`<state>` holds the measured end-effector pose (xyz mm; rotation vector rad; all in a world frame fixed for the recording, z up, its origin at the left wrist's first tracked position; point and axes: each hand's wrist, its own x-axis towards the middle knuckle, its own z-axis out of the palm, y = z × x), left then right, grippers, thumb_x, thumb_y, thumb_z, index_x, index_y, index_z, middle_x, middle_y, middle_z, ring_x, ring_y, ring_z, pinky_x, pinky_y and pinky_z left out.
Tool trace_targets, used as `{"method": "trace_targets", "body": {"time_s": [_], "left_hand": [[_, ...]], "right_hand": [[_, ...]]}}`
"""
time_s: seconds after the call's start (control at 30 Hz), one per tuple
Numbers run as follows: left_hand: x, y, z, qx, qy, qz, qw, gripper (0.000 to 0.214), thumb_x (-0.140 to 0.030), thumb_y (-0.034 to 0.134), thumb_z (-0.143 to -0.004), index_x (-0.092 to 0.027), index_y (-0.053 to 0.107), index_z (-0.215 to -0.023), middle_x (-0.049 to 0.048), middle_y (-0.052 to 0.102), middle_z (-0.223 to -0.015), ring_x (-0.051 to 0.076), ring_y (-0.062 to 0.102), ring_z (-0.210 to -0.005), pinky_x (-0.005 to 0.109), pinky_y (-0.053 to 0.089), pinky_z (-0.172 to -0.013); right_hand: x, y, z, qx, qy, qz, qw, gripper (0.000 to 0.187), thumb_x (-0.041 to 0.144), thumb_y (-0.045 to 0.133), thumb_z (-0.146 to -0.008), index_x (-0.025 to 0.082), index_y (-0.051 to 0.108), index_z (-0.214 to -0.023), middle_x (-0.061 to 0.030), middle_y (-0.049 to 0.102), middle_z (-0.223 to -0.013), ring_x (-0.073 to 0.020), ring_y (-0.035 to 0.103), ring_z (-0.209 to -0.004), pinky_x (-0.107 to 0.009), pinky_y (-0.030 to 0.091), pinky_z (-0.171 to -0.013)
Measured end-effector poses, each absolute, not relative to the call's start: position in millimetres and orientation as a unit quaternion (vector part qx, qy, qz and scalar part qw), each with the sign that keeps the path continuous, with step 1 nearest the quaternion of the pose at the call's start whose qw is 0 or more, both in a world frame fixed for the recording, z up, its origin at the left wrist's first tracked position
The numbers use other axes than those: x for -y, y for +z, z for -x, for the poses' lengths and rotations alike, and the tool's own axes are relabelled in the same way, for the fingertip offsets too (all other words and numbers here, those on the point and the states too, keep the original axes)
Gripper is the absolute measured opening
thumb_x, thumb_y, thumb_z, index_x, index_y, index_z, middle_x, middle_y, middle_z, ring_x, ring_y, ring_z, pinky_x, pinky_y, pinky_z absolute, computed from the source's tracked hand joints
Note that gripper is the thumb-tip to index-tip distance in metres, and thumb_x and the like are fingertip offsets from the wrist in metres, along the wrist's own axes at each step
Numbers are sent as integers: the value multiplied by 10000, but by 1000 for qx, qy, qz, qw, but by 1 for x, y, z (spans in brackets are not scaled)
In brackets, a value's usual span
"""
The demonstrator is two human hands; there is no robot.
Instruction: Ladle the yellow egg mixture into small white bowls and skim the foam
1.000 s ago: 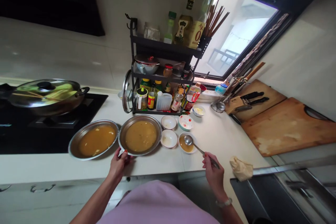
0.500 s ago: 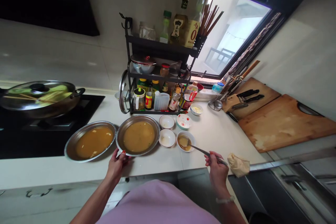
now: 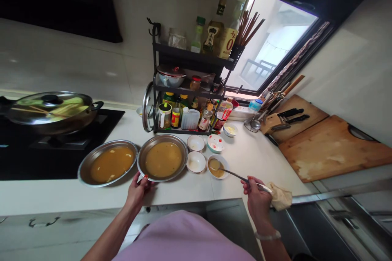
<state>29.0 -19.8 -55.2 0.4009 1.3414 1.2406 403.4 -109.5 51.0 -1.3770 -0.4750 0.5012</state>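
My right hand (image 3: 259, 197) grips the handle of a metal spoon (image 3: 234, 174). The spoon's head rests in brownish liquid inside a small white bowl (image 3: 226, 167). My left hand (image 3: 138, 191) holds the near rim of a round metal dish (image 3: 141, 161), thumb and fingers closed on the edge. Cloudy brown liquid fills much of that dish. Left of it stands another metal dish (image 3: 84, 169) of orange-brown liquid with pale bits floating in it. Two small white bowls, one nearer (image 3: 196, 162) and one farther (image 3: 195, 143), sit between the right dish and the spoon's bowl.
A covered pan (image 3: 50, 118) stands on the black stove at left. Behind the dishes rises a black rack (image 3: 190, 89) of bottles and jars. A spotted bowl (image 3: 216, 143), knife block (image 3: 274, 123), cutting board (image 3: 330, 147) and beige cloth (image 3: 281, 196) are to the right.
The spoon's handle end and my right hand have shifted slightly right and down, while its head stays in the bowl. My left hand keeps its place on the dish. The view has turned a little.
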Motion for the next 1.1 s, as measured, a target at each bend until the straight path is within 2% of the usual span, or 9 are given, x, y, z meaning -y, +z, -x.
{"method": "trace_targets", "body": {"time_s": [0.4,0.6,0.87,0.97,1.1], "left_hand": [[19,-53,-31,-573,536,-166,597,623,-177,600,-843,-178,366,-1420,-33,598,-576,111,622,-509,185,466,-491],[20,-52,-31,-573,536,-167,597,602,-159,568,-859,-170,355,-1422,-37,596,-575,114,623,-518,212,499,-517],[21,-48,-31,-566,538,-164,603,667,-213,647,-820,-183,358,-1420,-41,598,-583,116,628,-524,209,493,-518],[21,-49,-31,-571,535,-167,600,682,-226,661,-811,-187,359,-1421,-43,595,-566,120,630,-519,201,481,-509],[19,-54,-30,-577,532,-169,596,665,-212,650,-815,-190,368,-1417,-44,594,-568,119,630,-515,197,477,-508]], "right_hand": [[69,65,-343,293,289,595,690,346,460,737,-705,151,619,-807,-7,623,-530,-134,543,-437,-232,426,-388],[49,53,-300,402,288,572,654,321,465,667,-784,153,639,-856,-1,613,-553,-143,579,-462,-248,491,-406],[67,41,-289,625,228,495,559,214,315,543,-889,229,728,-953,-83,690,-900,-167,657,-666,-262,556,-464],[76,45,-308,609,191,510,577,206,295,548,-886,233,723,-973,-81,693,-929,-165,648,-659,-273,560,-478],[92,51,-344,514,150,592,602,202,340,569,-874,198,697,-939,-37,671,-788,-134,592,-549,-277,545,-502]]}}
